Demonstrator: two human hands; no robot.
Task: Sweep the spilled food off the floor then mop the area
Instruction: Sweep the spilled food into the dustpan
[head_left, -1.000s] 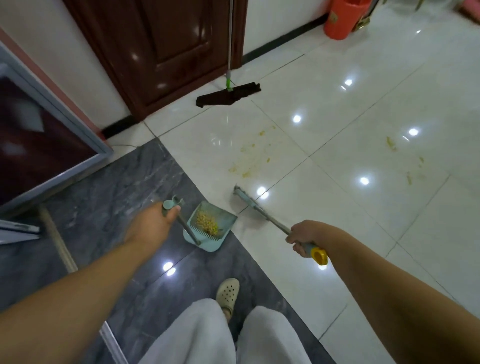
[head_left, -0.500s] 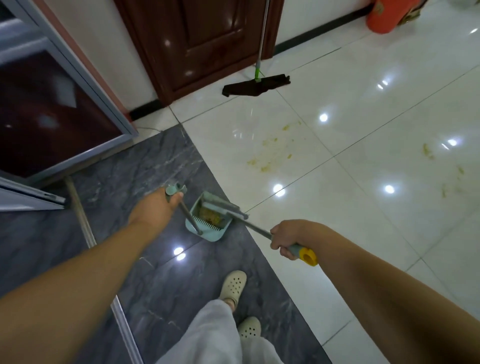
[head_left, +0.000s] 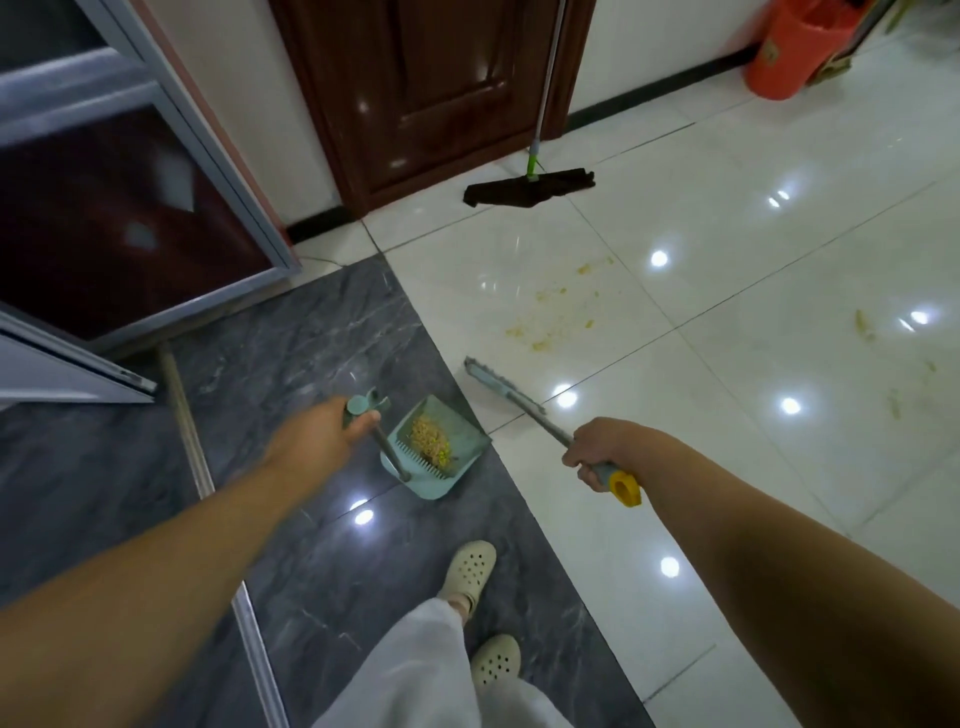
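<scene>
- The left hand (head_left: 317, 441) has its fingers curled round the top of the upright handle of the teal dustpan (head_left: 441, 457).
- The dustpan sits on the grey marble floor (head_left: 291, 343), its open lip just at the diagonal edge where grey meets the white tiled floor (head_left: 727, 291); a heap of swept food (head_left: 430, 441) lies inside it.
- The right hand (head_left: 605, 447) grips the broom (head_left: 511, 397) just above the handle's yellow end; the broom head is on the white tile just beyond the dustpan's lip.
- Yellowish food smears (head_left: 558, 312) remain on the white tile past the broom head, with more streaks (head_left: 865, 325) well apart towards the right edge.
- A flat mop (head_left: 527, 189) leans at the dark wooden door (head_left: 431, 88); open tile lies between it and the smears.
- An orange bin (head_left: 789, 49) stands in the far right corner.
- A sliding door frame (head_left: 156, 156) bounds the grey floor on the left.
</scene>
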